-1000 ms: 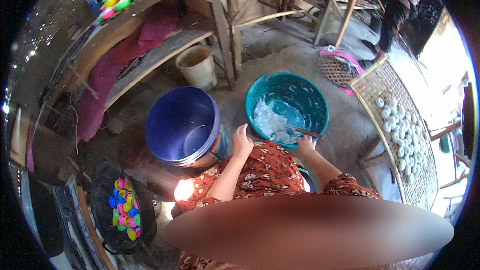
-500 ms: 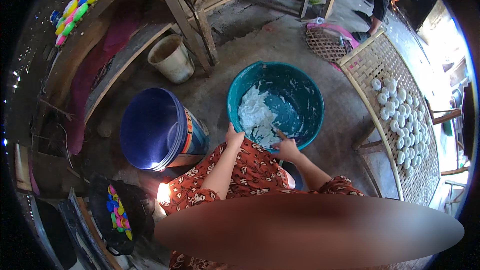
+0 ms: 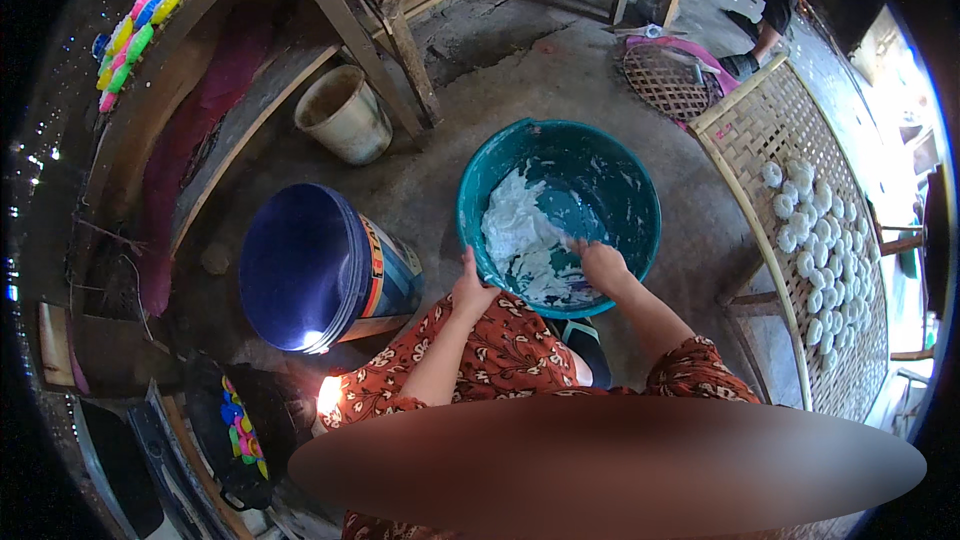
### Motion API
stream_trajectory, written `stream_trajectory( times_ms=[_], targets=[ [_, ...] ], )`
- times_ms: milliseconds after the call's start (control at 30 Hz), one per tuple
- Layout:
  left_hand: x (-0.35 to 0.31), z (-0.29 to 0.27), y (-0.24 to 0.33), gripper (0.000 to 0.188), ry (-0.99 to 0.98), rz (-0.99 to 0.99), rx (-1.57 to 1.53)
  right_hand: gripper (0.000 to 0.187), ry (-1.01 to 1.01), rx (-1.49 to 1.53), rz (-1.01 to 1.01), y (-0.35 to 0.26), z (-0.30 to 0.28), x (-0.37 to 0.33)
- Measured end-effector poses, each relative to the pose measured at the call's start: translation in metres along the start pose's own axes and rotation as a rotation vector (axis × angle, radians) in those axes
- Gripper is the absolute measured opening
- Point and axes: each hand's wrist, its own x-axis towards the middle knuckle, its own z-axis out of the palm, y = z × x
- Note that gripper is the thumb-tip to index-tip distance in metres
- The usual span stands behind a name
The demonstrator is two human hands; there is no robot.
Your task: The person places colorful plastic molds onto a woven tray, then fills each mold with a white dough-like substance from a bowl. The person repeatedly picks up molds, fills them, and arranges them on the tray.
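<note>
A green plastic basin (image 3: 640,165) stands on the floor in front of me, its inner wall smeared with white. Thick white dough (image 3: 515,225) is heaped on the basin's left side, with thinner patches spread toward the near side. My left hand (image 3: 474,290) is closed on the near left rim, thumb upward. Inside the basin, my right hand (image 3: 605,268) grips a brown-handled spatula, mostly covered by the fingers; its working end lies against the dough and cannot be made out clearly.
To the left stand a large blue bucket (image 3: 290,265) and a smaller dirty white pail (image 3: 350,130). White rings (image 3: 830,250) lie on a woven bamboo rack (image 3: 735,130) at right. Beyond are a round woven tray (image 3: 665,80) and another person's hand (image 3: 768,40).
My right hand has moved up and right, from the basin's near rim to further inside it. My left hand stays at the rim. The view has shifted slightly.
</note>
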Motion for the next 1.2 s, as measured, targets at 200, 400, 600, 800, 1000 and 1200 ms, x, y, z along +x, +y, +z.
stream_trajectory(
  times_ms=[200, 400, 600, 800, 1000, 1200],
  targets=[
    [-0.001, 0.005, 0.016, 0.107, -0.042, -0.002, 0.256, 0.034, 0.028, -0.075, 0.056, -0.054, 0.046, 0.025],
    [0.006, 0.015, -0.008, 0.095, 0.178, 0.135, 0.136, 0.028, -0.242, 0.078, -0.102, -0.013, -0.008, 0.029],
    [-0.006, 0.041, 0.025, 0.043, 0.183, 0.382, -0.362, 0.028, -0.153, 1.387, 0.241, -0.016, -0.038, -0.002],
    [-0.011, 0.049, 0.067, 0.034, -0.321, 0.006, -1.103, 0.036, -0.034, 1.627, 0.222, -0.073, -0.009, 0.008],
    [0.013, 0.005, 0.023, 0.025, 0.002, -0.033, -0.55, 0.036, -0.142, 0.084, -0.034, -0.015, 0.01, 0.012],
    [0.025, -0.009, -0.003, 0.027, 0.335, 0.019, 0.178, 0.027, -0.47, -0.096, -0.249, 0.02, 0.049, 0.024]
  ],
)
